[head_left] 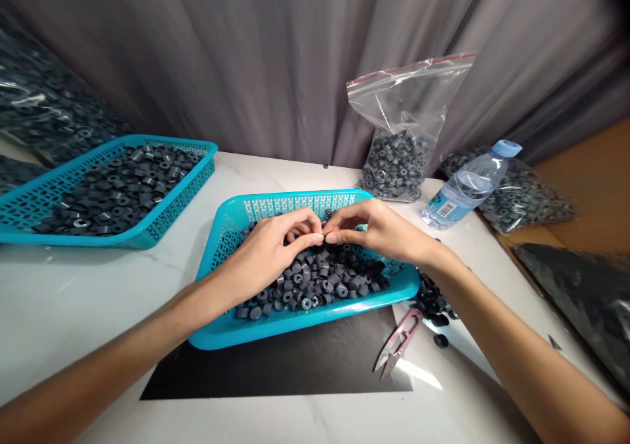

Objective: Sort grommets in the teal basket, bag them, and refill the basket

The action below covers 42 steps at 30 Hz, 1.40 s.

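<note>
Above the middle of a turquoise plastic basket (305, 322), my left hand (275, 244) and my right hand (378, 231) meet fingertip to fingertip. Both are closed in a pinch on a small dark piece (325, 238), mostly covered by the fingers. Below them the basket holds a heap of small dark grey ring-shaped spacers (319, 277), short cylinders with a hole through the centre. Pink-handled thread snips (401, 340) lie with blades apart to the right of the basket, nearer my right forearm. Loose black pieces (436, 303) lie beside that forearm.
A second turquoise basket (147, 231) of spacers stands at left. Behind, a clear zip bag (398, 159) of spacers stands upright near a leaning water bottle (467, 185). Another filled bag (531, 201) lies at right. A black sheet (295, 368) lies under the near basket.
</note>
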Each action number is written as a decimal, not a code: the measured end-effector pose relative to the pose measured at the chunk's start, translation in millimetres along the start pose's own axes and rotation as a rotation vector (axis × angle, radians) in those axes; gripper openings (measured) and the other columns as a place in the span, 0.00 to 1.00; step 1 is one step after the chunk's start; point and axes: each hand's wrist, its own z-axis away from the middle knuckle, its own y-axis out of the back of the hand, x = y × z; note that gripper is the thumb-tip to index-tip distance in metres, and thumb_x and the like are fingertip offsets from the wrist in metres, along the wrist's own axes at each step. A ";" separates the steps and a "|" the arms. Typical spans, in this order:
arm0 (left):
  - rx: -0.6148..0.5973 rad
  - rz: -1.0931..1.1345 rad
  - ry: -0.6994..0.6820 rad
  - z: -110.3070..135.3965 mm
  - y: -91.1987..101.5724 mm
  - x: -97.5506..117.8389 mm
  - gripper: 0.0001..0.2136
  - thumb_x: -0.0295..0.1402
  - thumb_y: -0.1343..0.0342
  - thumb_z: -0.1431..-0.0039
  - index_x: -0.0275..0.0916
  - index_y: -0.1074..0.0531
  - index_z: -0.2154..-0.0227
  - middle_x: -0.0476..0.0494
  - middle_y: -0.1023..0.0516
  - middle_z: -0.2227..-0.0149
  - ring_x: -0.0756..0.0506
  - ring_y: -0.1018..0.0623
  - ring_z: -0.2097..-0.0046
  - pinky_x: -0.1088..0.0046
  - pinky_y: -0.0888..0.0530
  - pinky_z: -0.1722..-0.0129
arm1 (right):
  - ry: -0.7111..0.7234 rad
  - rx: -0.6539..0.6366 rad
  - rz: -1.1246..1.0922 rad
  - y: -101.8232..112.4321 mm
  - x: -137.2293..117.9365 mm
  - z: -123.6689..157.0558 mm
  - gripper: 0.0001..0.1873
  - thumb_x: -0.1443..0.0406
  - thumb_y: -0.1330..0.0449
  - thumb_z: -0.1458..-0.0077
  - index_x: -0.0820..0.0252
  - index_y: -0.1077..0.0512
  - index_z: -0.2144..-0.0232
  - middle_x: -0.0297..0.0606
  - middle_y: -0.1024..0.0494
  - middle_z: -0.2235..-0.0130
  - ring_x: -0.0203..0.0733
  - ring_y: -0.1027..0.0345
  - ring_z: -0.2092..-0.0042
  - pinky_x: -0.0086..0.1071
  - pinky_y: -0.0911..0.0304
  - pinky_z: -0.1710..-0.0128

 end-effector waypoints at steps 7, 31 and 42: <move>0.048 -0.050 0.001 2.3 1.9 6.2 0.08 0.39 0.47 0.31 0.43 0.28 0.64 0.52 0.20 0.64 0.47 0.21 0.59 0.69 0.27 0.56 | -0.084 0.042 -0.054 6.7 7.6 1.4 0.15 0.55 0.33 0.41 0.62 0.18 0.61 0.40 0.15 0.60 0.42 0.23 0.59 0.37 0.30 0.55; 0.049 -0.107 0.016 -2.0 3.3 -1.3 0.10 0.40 0.45 0.32 0.45 0.21 0.55 0.48 0.17 0.54 0.45 0.19 0.56 0.66 0.24 0.51 | -0.290 -0.284 0.569 11.6 -11.9 19.0 0.12 0.68 0.32 0.42 0.56 0.24 0.56 0.39 0.19 0.60 0.43 0.27 0.60 0.32 0.37 0.64; -0.143 -0.481 -0.091 4.3 28.9 -20.9 0.15 0.39 0.51 0.29 0.48 0.28 0.44 0.44 0.27 0.43 0.39 0.28 0.41 0.57 0.33 0.38 | -0.083 -0.111 0.572 14.3 -15.0 16.0 0.07 0.74 0.41 0.39 0.58 0.28 0.66 0.34 0.23 0.67 0.37 0.32 0.65 0.30 0.42 0.65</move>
